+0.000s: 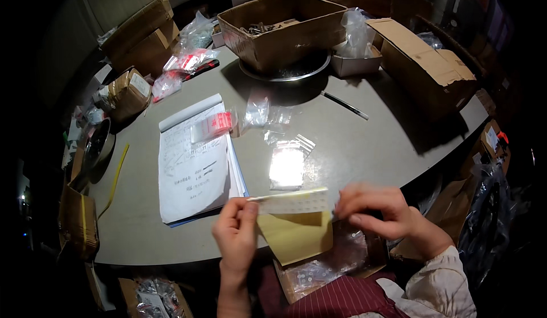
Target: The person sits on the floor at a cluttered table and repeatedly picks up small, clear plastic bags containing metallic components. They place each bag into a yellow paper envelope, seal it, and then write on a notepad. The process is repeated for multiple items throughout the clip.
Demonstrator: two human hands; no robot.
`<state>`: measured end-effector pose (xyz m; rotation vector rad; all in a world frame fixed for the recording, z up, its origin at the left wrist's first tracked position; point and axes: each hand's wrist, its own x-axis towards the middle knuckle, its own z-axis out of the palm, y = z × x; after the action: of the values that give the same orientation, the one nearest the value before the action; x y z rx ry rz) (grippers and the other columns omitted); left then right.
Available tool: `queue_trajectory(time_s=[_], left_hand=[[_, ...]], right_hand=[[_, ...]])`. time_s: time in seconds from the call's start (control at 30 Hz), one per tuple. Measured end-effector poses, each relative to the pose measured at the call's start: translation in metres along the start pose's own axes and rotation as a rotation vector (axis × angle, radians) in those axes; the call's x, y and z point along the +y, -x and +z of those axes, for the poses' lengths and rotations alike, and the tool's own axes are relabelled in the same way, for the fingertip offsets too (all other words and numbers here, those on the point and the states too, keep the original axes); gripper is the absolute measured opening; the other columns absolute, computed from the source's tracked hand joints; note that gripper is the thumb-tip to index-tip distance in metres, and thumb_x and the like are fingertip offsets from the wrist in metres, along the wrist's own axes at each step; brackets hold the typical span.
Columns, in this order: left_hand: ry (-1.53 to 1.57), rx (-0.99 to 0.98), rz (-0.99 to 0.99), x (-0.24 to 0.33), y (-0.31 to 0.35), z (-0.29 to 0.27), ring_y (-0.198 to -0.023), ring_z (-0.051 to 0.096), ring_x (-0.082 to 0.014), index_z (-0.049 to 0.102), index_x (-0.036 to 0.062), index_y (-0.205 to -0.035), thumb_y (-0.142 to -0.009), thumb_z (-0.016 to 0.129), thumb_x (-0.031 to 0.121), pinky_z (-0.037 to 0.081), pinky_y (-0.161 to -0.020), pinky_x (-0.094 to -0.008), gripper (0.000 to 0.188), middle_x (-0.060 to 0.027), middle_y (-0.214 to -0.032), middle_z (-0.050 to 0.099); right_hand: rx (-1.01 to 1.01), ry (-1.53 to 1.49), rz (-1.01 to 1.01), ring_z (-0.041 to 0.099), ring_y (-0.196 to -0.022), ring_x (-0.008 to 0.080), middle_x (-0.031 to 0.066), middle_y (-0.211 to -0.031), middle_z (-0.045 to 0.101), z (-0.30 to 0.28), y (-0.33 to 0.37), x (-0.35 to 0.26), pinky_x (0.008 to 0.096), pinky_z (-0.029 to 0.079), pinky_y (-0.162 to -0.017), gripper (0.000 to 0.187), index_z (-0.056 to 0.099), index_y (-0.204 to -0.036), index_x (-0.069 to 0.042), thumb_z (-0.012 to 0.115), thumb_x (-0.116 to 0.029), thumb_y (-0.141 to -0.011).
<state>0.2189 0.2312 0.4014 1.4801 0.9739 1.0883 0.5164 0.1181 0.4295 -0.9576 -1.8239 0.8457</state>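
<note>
My left hand (236,232) pinches the left end of a sticker sheet (293,203) with rows of small marks, held above the table's near edge. The sheet's yellow backing (296,239) hangs down below it. By the sheet's right end is my right hand (376,210), slightly blurred, its fingers curled in; anything between the fingertips is too small to make out. Just beyond the sheet, a shiny clear plastic bag (286,167) lies on the table. An open cardboard box (359,255) with clear bags of small parts sits below my hands, partly hidden by the backing.
Left of my hands lies a notepad (191,170) with handwriting and a red-marked clear bag (213,127) on it. A black pen (345,105) lies farther right. At the back, a cardboard box (279,39) of metal parts rests on a round metal tray (285,79). Another box (421,62) stands right.
</note>
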Motion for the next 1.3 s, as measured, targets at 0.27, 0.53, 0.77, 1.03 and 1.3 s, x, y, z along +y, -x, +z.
queue_trajectory(time_s=[0.27, 0.53, 0.77, 1.03, 1.3], left_hand=[[-0.379, -0.065, 0.335, 0.006, 0.013, 0.042, -0.066, 0.07, -0.0324, 0.072, 0.002, -0.1, -0.101, 0.068, 0.007, 0.052, -0.06, -0.0393, 0.006, -0.0161, -0.08, 0.071], [-0.073, -0.243, 0.002, -0.004, 0.008, 0.031, -0.075, 0.07, -0.0094, 0.072, -0.0028, -0.12, -0.107, 0.062, 0.009, 0.056, -0.064, -0.0268, 0.021, -0.0058, -0.084, 0.075], [0.125, -0.356, -0.241, -0.008, -0.009, 0.019, -0.068, 0.062, -0.0043, 0.074, -0.0025, -0.118, -0.108, 0.061, 0.009, 0.047, -0.056, -0.0234, 0.02, -0.0002, -0.078, 0.07], [-0.071, -0.22, -0.104, 0.0, -0.004, 0.027, -0.069, 0.063, -0.0037, 0.075, -0.0036, -0.107, -0.105, 0.064, 0.011, 0.05, -0.061, -0.0229, 0.018, -0.0026, -0.078, 0.073], [-0.122, -0.227, -0.047, 0.001, -0.003, 0.025, -0.068, 0.064, -0.0056, 0.074, -0.002, -0.109, -0.105, 0.063, 0.01, 0.051, -0.061, -0.0243, 0.017, -0.0047, -0.076, 0.072]], right_hand=[[-0.042, 0.429, -0.116, 0.06, -0.094, 0.0358, 0.0135, -0.099, 0.062, 0.026, -0.081, 0.007, 0.0438, 0.05, -0.085, 0.02, 0.062, -0.107, -0.004, 0.074, -0.01, -0.093], [-0.125, 0.669, -0.24, 0.06, -0.091, 0.0356, 0.0151, -0.093, 0.058, 0.034, -0.091, 0.009, 0.0451, 0.05, -0.084, 0.03, 0.059, -0.098, -0.002, 0.074, -0.008, -0.072], [-0.129, 1.012, -0.603, 0.064, -0.085, 0.0257, 0.0092, -0.089, 0.062, 0.045, -0.085, 0.013, 0.0357, 0.053, -0.076, 0.017, 0.064, -0.1, 0.001, 0.064, -0.013, -0.091], [-0.077, 0.249, 0.388, 0.069, -0.09, 0.0411, 0.0218, -0.096, 0.07, -0.015, -0.131, 0.058, 0.0453, 0.056, -0.081, 0.032, 0.067, -0.114, -0.001, 0.069, -0.016, -0.085], [-0.189, 0.769, 0.31, 0.068, -0.079, 0.037, 0.0204, -0.088, 0.071, -0.021, -0.142, 0.118, 0.0448, 0.052, -0.072, 0.026, 0.068, -0.103, 0.001, 0.073, -0.022, -0.092]])
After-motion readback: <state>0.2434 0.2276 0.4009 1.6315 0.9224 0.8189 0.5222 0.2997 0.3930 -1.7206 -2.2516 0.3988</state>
